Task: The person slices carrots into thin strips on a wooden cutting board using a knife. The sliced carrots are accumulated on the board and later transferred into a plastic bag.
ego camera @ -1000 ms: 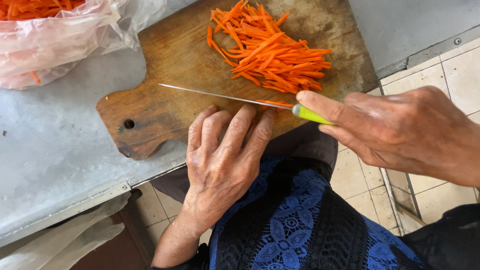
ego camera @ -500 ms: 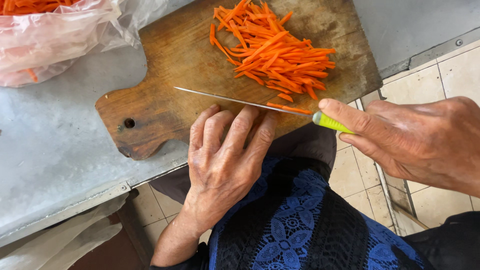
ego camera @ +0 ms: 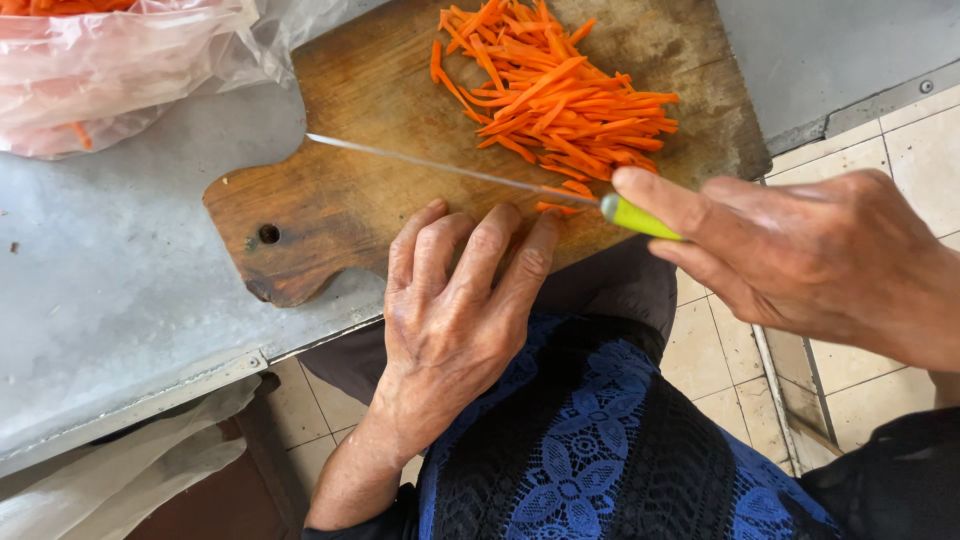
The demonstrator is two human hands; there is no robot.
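Observation:
A wooden cutting board (ego camera: 370,90) with a hole in its handle end lies on a grey metal table (ego camera: 110,280). A pile of thin orange carrot strips (ego camera: 555,95) sits on the board's far right part. My right hand (ego camera: 800,255) grips a knife (ego camera: 470,172) by its yellow-green handle, the thin blade lying edge-down across the board just in front of the strips. My left hand (ego camera: 455,320) rests flat at the board's near edge, fingers together, its fingertips on the wood just below the blade.
A clear plastic bag (ego camera: 120,70) holding more carrot pieces lies at the far left of the table. The table's near edge runs diagonally; below it are beige floor tiles (ego camera: 730,350), my dark blue lace garment (ego camera: 590,440) and a pale plastic sheet (ego camera: 120,470).
The knife blade has slid a little to the right and nearer the carrot pile, my right hand drawing back with it. My left hand stays at the board's edge.

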